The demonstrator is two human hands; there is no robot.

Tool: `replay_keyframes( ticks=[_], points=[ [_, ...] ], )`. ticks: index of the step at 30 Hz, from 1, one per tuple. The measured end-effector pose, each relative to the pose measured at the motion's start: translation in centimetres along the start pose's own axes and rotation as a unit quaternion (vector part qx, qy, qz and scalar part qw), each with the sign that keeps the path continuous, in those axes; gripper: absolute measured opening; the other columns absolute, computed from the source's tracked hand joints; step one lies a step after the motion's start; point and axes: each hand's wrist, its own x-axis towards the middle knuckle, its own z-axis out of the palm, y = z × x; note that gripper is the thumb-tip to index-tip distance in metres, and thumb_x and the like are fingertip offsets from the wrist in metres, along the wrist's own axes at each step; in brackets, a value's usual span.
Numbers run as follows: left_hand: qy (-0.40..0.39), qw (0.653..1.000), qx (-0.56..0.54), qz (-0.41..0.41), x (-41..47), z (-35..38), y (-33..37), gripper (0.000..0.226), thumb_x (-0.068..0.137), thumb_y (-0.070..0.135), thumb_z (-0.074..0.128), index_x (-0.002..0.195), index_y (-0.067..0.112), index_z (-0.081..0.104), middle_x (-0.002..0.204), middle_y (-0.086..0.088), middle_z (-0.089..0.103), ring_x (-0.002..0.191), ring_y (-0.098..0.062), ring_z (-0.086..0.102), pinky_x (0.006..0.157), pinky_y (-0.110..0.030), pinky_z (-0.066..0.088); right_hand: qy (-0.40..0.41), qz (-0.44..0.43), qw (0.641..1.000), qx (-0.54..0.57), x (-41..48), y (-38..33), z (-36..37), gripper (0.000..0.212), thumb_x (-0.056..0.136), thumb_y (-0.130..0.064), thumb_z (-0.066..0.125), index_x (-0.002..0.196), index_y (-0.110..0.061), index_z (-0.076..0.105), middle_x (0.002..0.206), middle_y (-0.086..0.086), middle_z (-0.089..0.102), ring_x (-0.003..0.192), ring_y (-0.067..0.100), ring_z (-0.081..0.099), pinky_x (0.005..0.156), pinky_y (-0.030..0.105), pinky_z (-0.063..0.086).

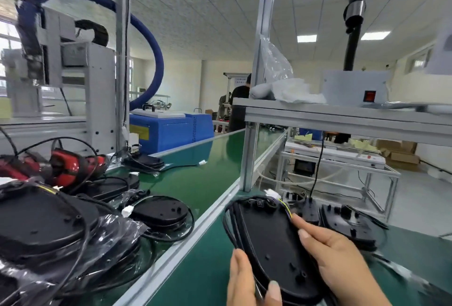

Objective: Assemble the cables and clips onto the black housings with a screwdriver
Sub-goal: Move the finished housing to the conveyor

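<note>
A flat, oval black housing rests over the green mat at the lower right, with a black cable looped along its left edge and a white connector with yellow wires at its far end. My left hand grips its near left edge, thumb on top. On its right side my right hand holds it, index finger stretched out along the rim. A second black housing lies just to the right. No screwdriver is in view.
Several black housings in clear bags with cables are piled at the left beside red parts. A green conveyor belt runs away between aluminium rails. A metal shelf hangs overhead at the right. People stand far back.
</note>
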Motion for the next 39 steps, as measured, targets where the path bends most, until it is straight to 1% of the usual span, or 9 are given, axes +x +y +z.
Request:
replay_keyframes(
  ticks=[3, 8, 11, 14, 20, 25, 30, 34, 39],
  points=[
    [0.049, 0.998, -0.031, -0.024, 1.9, 0.3, -0.5, 0.079, 0.078, -0.014, 0.063, 0.144, 0.001, 0.023, 0.152, 0.003, 0.025, 0.13, -0.003, 0.031, 0.083, 0.011, 0.021, -0.077, 0.018, 0.995, 0.054, 4.3, -0.1, 5.3, 0.028, 0.094, 0.001, 0.054, 0.105, -0.018, 0.071, 0.092, 0.001, 0.076, 0.078, 0.008, 0.07, 0.066, 0.015, 0.055],
    [0.228, 0.971, -0.055, -0.043, 7.2, -1.5, -1.2, 0.078, 0.081, -0.014, 0.061, 0.147, 0.012, 0.028, 0.153, 0.013, 0.025, 0.137, -0.013, 0.037, 0.087, 0.004, 0.026, -0.18, -0.002, 0.983, 0.036, 10.9, 0.1, 13.6, 0.027, 0.094, 0.0, 0.054, 0.116, -0.008, 0.068, 0.11, 0.0, 0.071, 0.099, 0.009, 0.066, 0.09, 0.021, 0.051],
    [0.28, 0.956, -0.068, -0.052, 9.9, -2.5, -1.8, 0.079, 0.08, -0.015, 0.061, 0.148, 0.011, 0.028, 0.155, 0.013, 0.023, 0.131, -0.008, 0.038, 0.099, -0.014, 0.027, -0.236, 0.004, 0.971, 0.027, 13.7, 0.7, 17.1, 0.029, 0.095, 0.002, 0.052, 0.119, -0.005, 0.065, 0.112, 0.002, 0.069, 0.088, 0.0, 0.065, 0.076, 0.012, 0.05],
    [0.303, 0.948, -0.077, -0.063, 11.4, -3.2, -2.3, 0.08, 0.079, -0.017, 0.061, 0.148, 0.007, 0.027, 0.157, 0.007, 0.02, 0.131, -0.005, 0.032, 0.097, -0.009, 0.016, -0.271, 0.03, 0.961, 0.046, 15.6, 1.7, 19.8, 0.028, 0.094, 0.002, 0.052, 0.118, -0.003, 0.066, 0.108, 0.006, 0.069, 0.081, 0.002, 0.067, 0.071, 0.015, 0.052],
    [0.324, 0.936, -0.093, -0.097, 13.6, -4.3, -3.2, 0.088, 0.078, -0.014, 0.064, 0.149, 0.004, 0.015, 0.159, 0.001, 0.01, 0.142, -0.013, 0.025, 0.078, 0.012, 0.007, -0.352, 0.03, 0.935, 0.028, 18.4, 2.5, 23.8, 0.03, 0.095, -0.001, 0.053, 0.119, -0.01, 0.067, 0.11, 0.013, 0.07, 0.094, 0.019, 0.065, 0.095, 0.033, 0.05],
    [0.325, 0.935, -0.097, -0.105, 14.9, -5.9, -3.4, 0.095, 0.077, -0.019, 0.061, 0.151, 0.013, 0.011, 0.16, 0.008, 0.007, 0.142, -0.022, 0.03, 0.114, -0.026, 0.023, -0.407, -0.022, 0.913, -0.023, 20.1, 2.6, 27.6, 0.031, 0.094, -0.001, 0.054, 0.123, -0.008, 0.065, 0.118, 0.005, 0.068, 0.103, 0.01, 0.062, 0.099, 0.027, 0.046],
    [0.3, 0.944, -0.083, -0.113, 15.1, -6.3, -3.2, 0.105, 0.073, -0.017, 0.065, 0.15, 0.01, -0.001, 0.159, 0.008, -0.004, 0.139, 0.003, 0.009, 0.094, 0.004, 0.008, -0.435, 0.001, 0.9, 0.016, 21.2, 3.1, 29.4, 0.033, 0.093, 0.001, 0.053, 0.124, -0.004, 0.063, 0.115, 0.014, 0.067, 0.092, 0.011, 0.065, 0.083, 0.02, 0.051],
    [0.329, 0.941, -0.004, -0.084, 14.9, -6.6, -3.8, 0.109, 0.073, -0.005, 0.071, 0.15, 0.017, -0.002, 0.153, 0.019, -0.007, 0.145, -0.009, 0.02, 0.099, -0.016, 0.026, -0.444, -0.035, 0.895, 0.004, 21.6, 2.9, 30.7, 0.029, 0.092, -0.001, 0.058, 0.117, -0.01, 0.067, 0.112, 0.01, 0.07, 0.094, 0.009, 0.065, 0.083, 0.018, 0.05],
    [0.302, 0.943, 0.114, -0.077, 14.5, -6.6, -3.8, 0.105, 0.073, 0.001, 0.073, 0.15, 0.012, 0.002, 0.144, 0.015, -0.019, 0.142, -0.028, 0.027, 0.099, -0.024, 0.024, -0.438, -0.105, 0.888, -0.098, 21.5, 2.6, 32.0, 0.03, 0.091, -0.009, 0.064, 0.121, -0.01, 0.066, 0.127, -0.005, 0.063, 0.108, -0.008, 0.057, 0.098, 0.01, 0.04]
  ],
)
